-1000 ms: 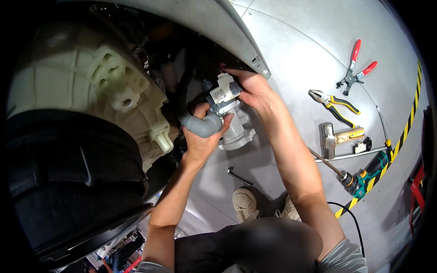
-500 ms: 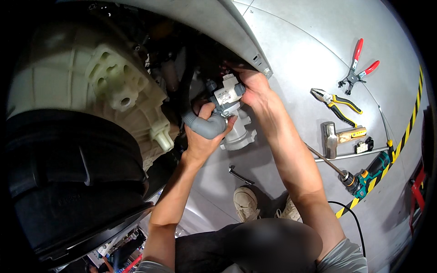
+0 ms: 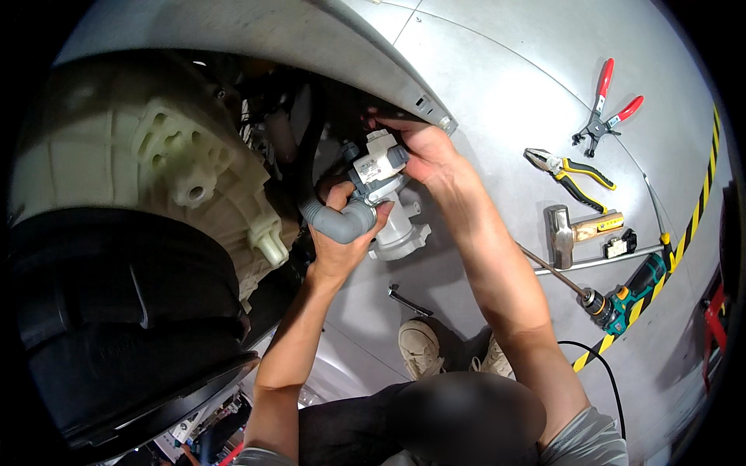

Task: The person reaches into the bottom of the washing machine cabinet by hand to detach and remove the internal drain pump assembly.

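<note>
My left hand (image 3: 339,242) is wrapped around a grey ribbed hose (image 3: 336,223) where it joins a white plastic pump (image 3: 392,225). My right hand (image 3: 422,152) grips the top of that pump, at its grey and white motor part (image 3: 375,166), right under the edge of the grey metal cabinet (image 3: 404,89). The pump hangs just outside the opening of a washing machine lying on its side. The cream plastic tub (image 3: 167,159) fills the left of the view.
On the grey floor to the right lie red-handled pliers (image 3: 603,109), yellow-and-black pliers (image 3: 571,175), a hammer (image 3: 573,230), a long metal rod (image 3: 597,260) and a green drill (image 3: 625,295). A small metal tool (image 3: 407,299) lies by my shoes (image 3: 423,348). Yellow-black tape (image 3: 691,233) marks the floor.
Both hands have shifted the pump and hose slightly up and toward the cabinet opening. My right hand has moved from the pump's side to its top.
</note>
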Demonstrator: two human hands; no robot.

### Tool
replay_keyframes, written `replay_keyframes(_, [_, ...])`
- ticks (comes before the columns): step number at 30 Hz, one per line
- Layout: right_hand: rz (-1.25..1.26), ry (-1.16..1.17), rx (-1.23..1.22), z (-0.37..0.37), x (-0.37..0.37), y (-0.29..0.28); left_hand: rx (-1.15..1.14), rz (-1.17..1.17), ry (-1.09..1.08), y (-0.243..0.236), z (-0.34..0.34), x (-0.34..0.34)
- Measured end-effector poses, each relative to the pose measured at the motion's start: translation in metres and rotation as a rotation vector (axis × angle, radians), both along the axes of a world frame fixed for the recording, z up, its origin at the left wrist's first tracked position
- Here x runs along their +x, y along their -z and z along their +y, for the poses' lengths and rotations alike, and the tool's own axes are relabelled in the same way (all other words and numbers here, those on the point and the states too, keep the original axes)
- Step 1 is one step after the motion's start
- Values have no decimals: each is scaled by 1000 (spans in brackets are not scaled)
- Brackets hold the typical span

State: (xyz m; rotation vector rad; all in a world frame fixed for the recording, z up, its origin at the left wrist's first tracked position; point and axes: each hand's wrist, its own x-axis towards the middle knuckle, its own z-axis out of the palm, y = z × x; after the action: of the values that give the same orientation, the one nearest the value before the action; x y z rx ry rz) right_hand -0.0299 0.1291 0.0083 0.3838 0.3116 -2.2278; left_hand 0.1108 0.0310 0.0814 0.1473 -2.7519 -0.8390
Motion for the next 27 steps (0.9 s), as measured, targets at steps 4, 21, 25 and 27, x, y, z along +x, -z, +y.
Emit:
replay_keyframes(4, [5,17,9,0,0,-2,-19,0,18,2,-4,0])
replay_keyframes(21, [70,12,45,0,0,-5,46,-2,-14,2,-1,1])
replay_keyframes(25, [55,21,69,0,1,-7,32,-14,-15,1,0,0])
replay_keyframes(27, [43,25,79,0,2,-7,9,-24,-1,1,0,-1])
